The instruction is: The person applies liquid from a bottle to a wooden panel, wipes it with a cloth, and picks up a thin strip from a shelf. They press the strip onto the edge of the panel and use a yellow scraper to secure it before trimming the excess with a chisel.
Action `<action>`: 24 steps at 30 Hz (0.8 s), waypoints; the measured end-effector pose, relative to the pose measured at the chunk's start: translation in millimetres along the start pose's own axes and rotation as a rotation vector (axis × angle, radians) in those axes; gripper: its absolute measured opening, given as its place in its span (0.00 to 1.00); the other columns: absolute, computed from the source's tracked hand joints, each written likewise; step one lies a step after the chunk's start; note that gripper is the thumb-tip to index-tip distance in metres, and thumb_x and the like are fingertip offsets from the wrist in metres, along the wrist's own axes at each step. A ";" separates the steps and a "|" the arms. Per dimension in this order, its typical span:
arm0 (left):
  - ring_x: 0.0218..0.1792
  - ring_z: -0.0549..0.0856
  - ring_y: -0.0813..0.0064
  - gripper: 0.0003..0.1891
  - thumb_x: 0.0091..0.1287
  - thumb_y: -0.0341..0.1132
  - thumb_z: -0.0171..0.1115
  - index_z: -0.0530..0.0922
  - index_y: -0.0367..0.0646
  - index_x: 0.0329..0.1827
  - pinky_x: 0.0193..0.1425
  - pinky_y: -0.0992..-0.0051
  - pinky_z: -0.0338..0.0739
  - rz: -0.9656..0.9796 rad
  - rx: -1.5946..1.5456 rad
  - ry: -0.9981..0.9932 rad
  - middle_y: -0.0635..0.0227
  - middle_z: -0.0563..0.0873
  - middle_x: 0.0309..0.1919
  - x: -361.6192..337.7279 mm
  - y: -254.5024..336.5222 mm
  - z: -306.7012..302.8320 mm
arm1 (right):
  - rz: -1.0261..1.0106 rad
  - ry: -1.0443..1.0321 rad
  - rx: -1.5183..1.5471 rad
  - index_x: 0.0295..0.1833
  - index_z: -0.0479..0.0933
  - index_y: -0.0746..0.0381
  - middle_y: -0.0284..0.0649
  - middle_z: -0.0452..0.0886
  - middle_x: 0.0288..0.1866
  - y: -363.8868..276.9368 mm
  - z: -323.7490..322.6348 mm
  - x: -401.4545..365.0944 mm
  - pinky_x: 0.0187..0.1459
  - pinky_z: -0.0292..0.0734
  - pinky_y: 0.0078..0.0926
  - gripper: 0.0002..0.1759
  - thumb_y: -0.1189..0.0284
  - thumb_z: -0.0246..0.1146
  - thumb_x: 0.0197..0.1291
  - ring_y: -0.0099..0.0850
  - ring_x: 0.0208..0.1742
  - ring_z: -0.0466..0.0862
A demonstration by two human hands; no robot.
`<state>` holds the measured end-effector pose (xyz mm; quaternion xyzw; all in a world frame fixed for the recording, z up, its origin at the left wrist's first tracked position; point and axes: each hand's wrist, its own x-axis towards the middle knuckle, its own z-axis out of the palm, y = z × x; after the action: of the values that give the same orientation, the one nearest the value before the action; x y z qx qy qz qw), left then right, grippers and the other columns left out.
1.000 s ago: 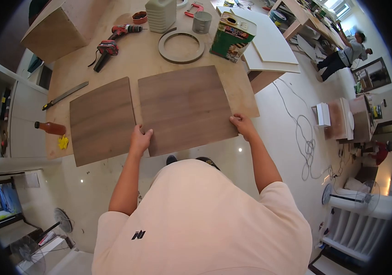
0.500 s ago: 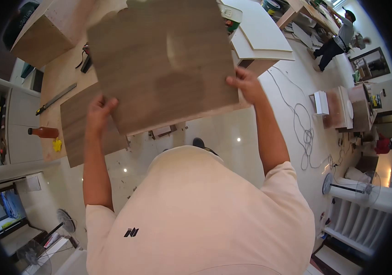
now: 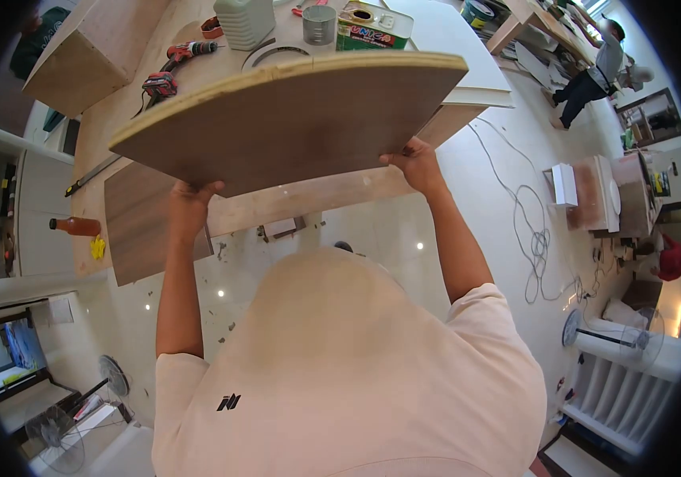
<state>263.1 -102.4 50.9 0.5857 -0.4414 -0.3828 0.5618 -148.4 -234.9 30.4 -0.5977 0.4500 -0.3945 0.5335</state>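
A brown wood-grain panel [image 3: 293, 127] with a pale plywood edge is held up in front of me, tilted so its far edge is raised. My left hand [image 3: 191, 205] grips its near left corner, thumb over the face. At the near right corner, my right hand [image 3: 415, 165] is closed on the same panel. A second brown panel [image 3: 145, 222] lies on the workbench [image 3: 90, 191] beside my left forearm. Past the raised edge sit a red cordless drill [image 3: 173, 67], a metal can [image 3: 319, 25] and a rectangular tin [image 3: 371, 28].
A bottle of orange-brown liquid [image 3: 75, 226], a yellow scrap [image 3: 98, 247] and a hand saw [image 3: 90, 176] lie at the bench's left. A wooden box [image 3: 86, 56] stands farther back. Cable [image 3: 531, 238] coils on the right floor. A person [image 3: 591, 75] stands at far right.
The panel has tipped, its far edge now raised toward me and showing the plywood edge. Both hands stay on it. The drill, can and tin behind it have come into view.
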 end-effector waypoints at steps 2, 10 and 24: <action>0.47 0.83 0.76 0.15 0.58 0.20 0.69 0.79 0.34 0.49 0.55 0.75 0.75 -0.024 0.030 0.023 0.65 0.87 0.44 -3.9 -11.5 -3.6 | 0.012 -0.003 0.018 0.49 0.82 0.66 0.34 0.87 0.41 7.6 2.1 -1.0 0.47 0.77 0.23 0.16 0.83 0.70 0.53 0.20 0.42 0.81; 0.39 0.83 0.79 0.11 0.59 0.22 0.69 0.80 0.37 0.44 0.46 0.75 0.77 -0.099 0.146 0.038 0.67 0.88 0.38 -27.0 -23.4 2.3 | 0.131 -0.010 -0.046 0.47 0.82 0.67 0.37 0.86 0.41 35.2 5.0 -14.1 0.47 0.76 0.23 0.14 0.84 0.69 0.53 0.23 0.43 0.82; 0.42 0.82 0.76 0.12 0.60 0.23 0.70 0.81 0.33 0.46 0.50 0.74 0.76 -0.021 0.057 -0.005 0.64 0.87 0.39 -33.7 4.5 -1.9 | 0.117 0.017 -0.125 0.55 0.78 0.66 0.40 0.84 0.51 46.9 5.6 -28.2 0.54 0.77 0.29 0.21 0.81 0.70 0.54 0.30 0.55 0.81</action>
<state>253.9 -69.8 54.0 0.6051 -0.4475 -0.3776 0.5395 -156.6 -207.5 -16.6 -0.5991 0.5125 -0.3388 0.5134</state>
